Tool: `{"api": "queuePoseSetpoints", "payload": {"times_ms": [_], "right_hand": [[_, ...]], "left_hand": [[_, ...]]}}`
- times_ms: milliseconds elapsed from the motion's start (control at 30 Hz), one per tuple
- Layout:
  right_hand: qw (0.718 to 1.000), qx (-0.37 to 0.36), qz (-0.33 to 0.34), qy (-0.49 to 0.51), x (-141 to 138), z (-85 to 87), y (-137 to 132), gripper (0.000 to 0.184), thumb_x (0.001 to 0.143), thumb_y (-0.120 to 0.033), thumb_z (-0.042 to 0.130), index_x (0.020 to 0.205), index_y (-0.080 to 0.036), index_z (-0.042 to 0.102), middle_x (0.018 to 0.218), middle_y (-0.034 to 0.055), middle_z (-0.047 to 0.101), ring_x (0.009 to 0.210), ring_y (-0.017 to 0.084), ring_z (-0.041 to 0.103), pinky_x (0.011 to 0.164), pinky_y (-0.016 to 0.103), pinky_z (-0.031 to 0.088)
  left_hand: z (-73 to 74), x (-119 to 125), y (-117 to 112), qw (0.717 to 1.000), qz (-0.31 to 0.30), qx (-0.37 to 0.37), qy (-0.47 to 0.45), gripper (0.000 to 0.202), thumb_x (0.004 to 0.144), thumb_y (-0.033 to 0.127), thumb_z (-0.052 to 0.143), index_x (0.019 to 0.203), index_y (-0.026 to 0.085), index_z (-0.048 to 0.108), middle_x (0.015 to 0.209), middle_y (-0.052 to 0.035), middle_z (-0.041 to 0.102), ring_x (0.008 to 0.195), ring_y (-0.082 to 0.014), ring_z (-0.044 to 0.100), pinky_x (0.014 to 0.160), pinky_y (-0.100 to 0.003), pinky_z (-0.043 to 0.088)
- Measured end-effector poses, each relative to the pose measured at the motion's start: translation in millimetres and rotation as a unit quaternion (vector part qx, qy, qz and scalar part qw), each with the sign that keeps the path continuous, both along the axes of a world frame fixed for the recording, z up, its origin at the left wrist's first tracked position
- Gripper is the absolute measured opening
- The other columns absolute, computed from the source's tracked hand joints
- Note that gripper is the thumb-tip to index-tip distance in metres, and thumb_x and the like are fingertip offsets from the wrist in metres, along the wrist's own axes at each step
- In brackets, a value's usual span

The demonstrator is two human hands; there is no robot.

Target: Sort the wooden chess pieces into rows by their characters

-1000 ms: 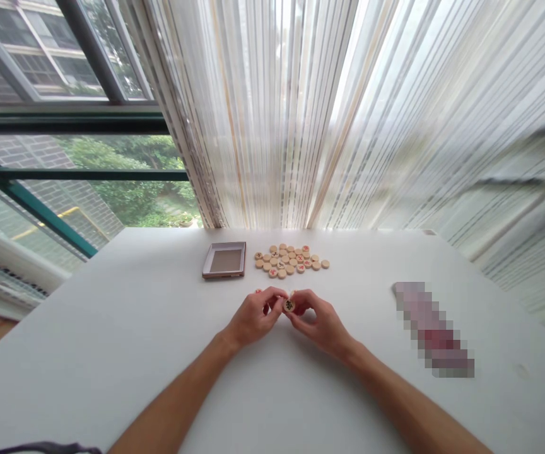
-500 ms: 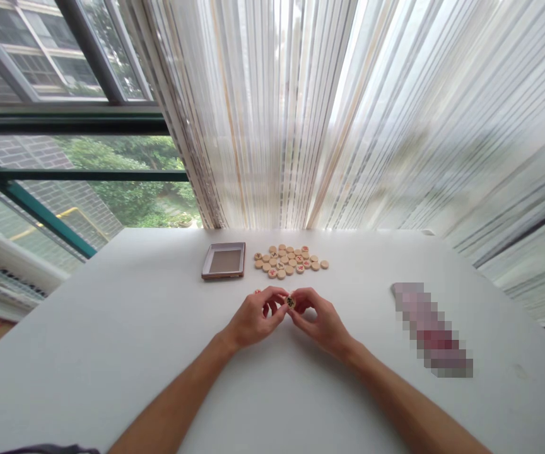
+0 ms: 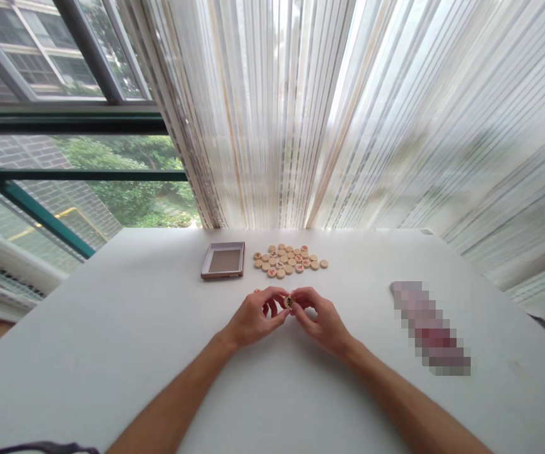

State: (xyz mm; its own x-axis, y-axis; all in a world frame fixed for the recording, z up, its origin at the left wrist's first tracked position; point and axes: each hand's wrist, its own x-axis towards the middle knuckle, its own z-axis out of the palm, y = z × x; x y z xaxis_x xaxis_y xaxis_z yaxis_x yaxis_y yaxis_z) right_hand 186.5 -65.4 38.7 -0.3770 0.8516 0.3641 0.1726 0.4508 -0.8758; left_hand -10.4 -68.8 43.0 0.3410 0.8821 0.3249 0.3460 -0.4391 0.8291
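Between the fingertips of my two hands is a round wooden Chinese chess piece (image 3: 289, 302), its face with a black character tilted toward me. My left hand (image 3: 258, 317) pinches it from the left, thumb below and forefinger above. From the other side my right hand (image 3: 320, 320) grips its right edge with thumb and fingers. Just beyond the hands lies a loose group of Chinese chess pieces (image 3: 281, 273), some face down, others showing red or black characters. Part of one more piece with red marking (image 3: 257, 291) peeks out behind my left hand.
An open shallow box (image 3: 242, 260) with a brown rim stands left of the pieces. Toward the right of the white table (image 3: 111, 328) lies a pixelated, elongated object (image 3: 431, 328). Behind the far edge hang string curtains (image 3: 263, 126), beside a window at the left.
The held piece has turned slightly and shifted a little left between my fingertips. Both hands stay in nearly the same place, and the pieces on the table have not moved.
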Motion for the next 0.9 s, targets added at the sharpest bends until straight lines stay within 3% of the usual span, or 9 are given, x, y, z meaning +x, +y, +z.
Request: {"api": "queuePoseSetpoints", "payload": {"times_ms": [200, 433, 900], "right_hand": [[1.0, -0.007, -0.012, -0.015, 0.5, -4.7, 1.2, 0.013, 0.092, -0.028, 0.063, 0.103, -0.022, 0.058, 0.083, 0.0014, 0.071, 0.075, 0.016, 0.07, 0.071, 0.029, 0.056], [0.999, -0.025, -0.034, -0.022, -0.1, -5.2, 2.7, 0.017, 0.09, -0.037, 0.066, 0.09, -0.021, 0.059, 0.077, 0.0002, 0.068, 0.069, 0.015, 0.065, 0.064, 0.027, 0.053], [0.999, -0.031, -0.014, -0.015, 0.7, -2.7, 2.3, 0.016, 0.096, -0.037, 0.058, 0.092, -0.021, 0.057, 0.079, 0.0012, 0.071, 0.071, 0.016, 0.069, 0.068, 0.029, 0.053]], "left_hand": [[-5.8, -0.8, 0.5, 1.0, -0.004, 0.015, 0.007, 0.033, 0.081, 0.017, 0.068, 0.114, 0.021, 0.063, 0.079, 0.0018, 0.068, 0.062, -0.0084, 0.059, 0.058, -0.019, 0.048], [-6.7, -1.3, -0.5, 1.0, -0.019, 0.013, 0.015, 0.031, 0.081, 0.017, 0.067, 0.111, 0.021, 0.065, 0.089, -0.0002, 0.071, 0.064, -0.0083, 0.06, 0.06, -0.02, 0.049], [-0.2, 0.4, -2.2, 0.999, -0.022, 0.011, 0.033, 0.026, 0.082, 0.019, 0.068, 0.108, 0.022, 0.067, 0.095, -0.0005, 0.072, 0.063, -0.0076, 0.06, 0.059, -0.02, 0.048]]}}
